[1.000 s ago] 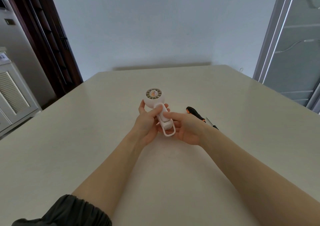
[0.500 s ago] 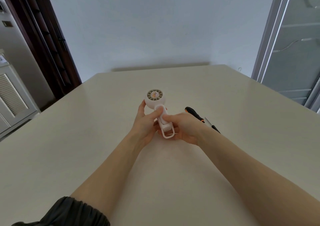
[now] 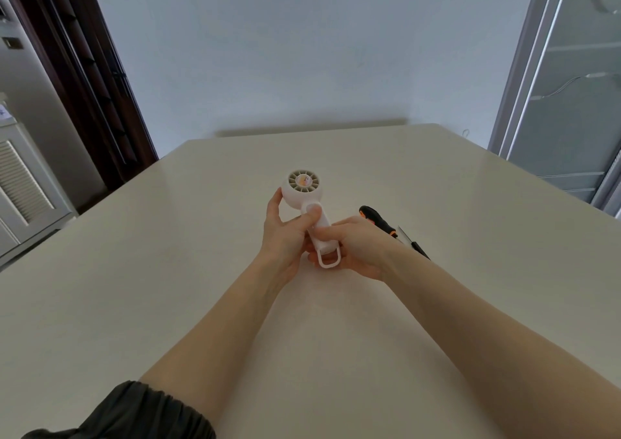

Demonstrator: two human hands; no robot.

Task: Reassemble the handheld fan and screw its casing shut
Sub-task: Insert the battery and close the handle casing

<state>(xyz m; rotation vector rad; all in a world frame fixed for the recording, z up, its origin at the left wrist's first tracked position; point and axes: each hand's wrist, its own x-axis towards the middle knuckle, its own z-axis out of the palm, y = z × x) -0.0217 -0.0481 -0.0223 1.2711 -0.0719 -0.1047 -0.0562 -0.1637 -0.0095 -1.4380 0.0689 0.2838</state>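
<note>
fan (image 3: 307, 203): a bit more upright than a second ago, its round head now tipped a little more away from the person
left hand (image 3: 285, 233): thumb has slid up the handle and now presses near the round head; fingers reach up the left side of the head
right hand (image 3: 353, 243): fingers have curled tighter round the low end of the handle, just above the loop; it looks like a firmer hold, but the fingertips are hard to see
screwdriver (image 3: 376, 220): a little more of its black and orange handle shows past the right hand
</note>
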